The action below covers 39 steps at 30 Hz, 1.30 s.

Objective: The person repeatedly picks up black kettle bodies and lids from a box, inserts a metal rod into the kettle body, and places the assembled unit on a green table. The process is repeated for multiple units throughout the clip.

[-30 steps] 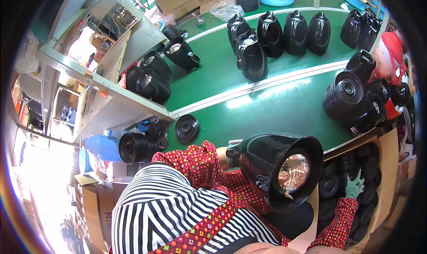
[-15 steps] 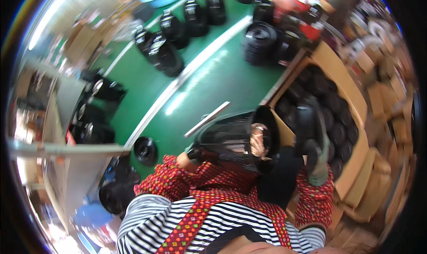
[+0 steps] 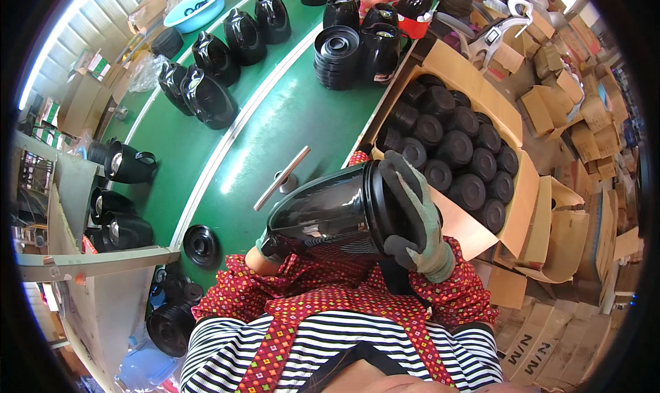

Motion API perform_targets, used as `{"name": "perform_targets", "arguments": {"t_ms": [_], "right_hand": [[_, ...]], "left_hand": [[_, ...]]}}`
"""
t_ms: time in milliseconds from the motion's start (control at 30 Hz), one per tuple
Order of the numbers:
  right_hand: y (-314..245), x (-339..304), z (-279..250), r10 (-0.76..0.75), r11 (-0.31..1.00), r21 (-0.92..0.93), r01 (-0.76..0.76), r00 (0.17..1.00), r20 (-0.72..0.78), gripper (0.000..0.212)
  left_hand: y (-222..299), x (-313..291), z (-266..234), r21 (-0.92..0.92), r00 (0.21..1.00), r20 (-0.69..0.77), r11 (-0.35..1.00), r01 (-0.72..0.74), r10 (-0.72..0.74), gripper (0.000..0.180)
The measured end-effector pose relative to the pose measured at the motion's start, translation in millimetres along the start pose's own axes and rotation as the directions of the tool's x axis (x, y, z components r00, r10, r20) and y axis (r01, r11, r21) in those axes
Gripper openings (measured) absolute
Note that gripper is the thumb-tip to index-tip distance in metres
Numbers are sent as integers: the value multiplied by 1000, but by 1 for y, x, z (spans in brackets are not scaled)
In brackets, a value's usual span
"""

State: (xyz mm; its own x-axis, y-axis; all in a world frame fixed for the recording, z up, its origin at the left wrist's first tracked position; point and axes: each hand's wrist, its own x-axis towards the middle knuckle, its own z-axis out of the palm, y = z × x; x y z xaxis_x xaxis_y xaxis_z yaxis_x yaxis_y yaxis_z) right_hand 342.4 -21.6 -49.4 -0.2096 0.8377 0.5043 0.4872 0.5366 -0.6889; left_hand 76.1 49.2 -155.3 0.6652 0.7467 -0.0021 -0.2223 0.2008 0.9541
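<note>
A glossy black jug lies on its side across my front, with its wide end to the right. My left hand, gloved and mostly hidden by the jug, grips its narrow left end. My right hand, in a grey-green glove with dark finger coating, is wrapped over a round black base cap at the wide end. The cap sits against the rim there; how firmly I cannot tell. To the right, a cardboard box holds several round black caps.
Several black jugs stand on the green work surface. Stacked black discs, a lone black disc and a narrow bar on a stand are there too. A blue basin sits far left; cartons fill the right.
My right hand has come left from the box to the jug's wide end. The coppery inside visible there before is now covered by the black cap. The left hand still holds the jug.
</note>
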Motion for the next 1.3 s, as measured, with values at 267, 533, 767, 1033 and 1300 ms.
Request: {"name": "perform_targets", "arguments": {"t_ms": [267, 533, 767, 1033, 1300], "right_hand": [[35, -31, 20, 555, 629, 637, -446, 831, 34, 68], [25, -14, -24, 156, 927, 354, -125, 986, -61, 88], [34, -20, 13, 630, -120, 861, -494, 633, 450, 92], [6, -22, 12, 272, 786, 612, -88, 938, -214, 74], [14, -21, -11, 586, 61, 831, -552, 694, 418, 86]], "left_hand": [[62, 11, -10, 830, 774, 28, 417, -371, 633, 53], [57, 10, -20, 102, 947, -320, 994, 29, 5, 55], [122, 10, 8, 833, 681, 517, -121, -540, 518, 57], [49, -8, -37, 577, 950, -83, 791, -200, 301, 78], [118, 9, 23, 847, 821, 266, 284, -449, 504, 61]]}}
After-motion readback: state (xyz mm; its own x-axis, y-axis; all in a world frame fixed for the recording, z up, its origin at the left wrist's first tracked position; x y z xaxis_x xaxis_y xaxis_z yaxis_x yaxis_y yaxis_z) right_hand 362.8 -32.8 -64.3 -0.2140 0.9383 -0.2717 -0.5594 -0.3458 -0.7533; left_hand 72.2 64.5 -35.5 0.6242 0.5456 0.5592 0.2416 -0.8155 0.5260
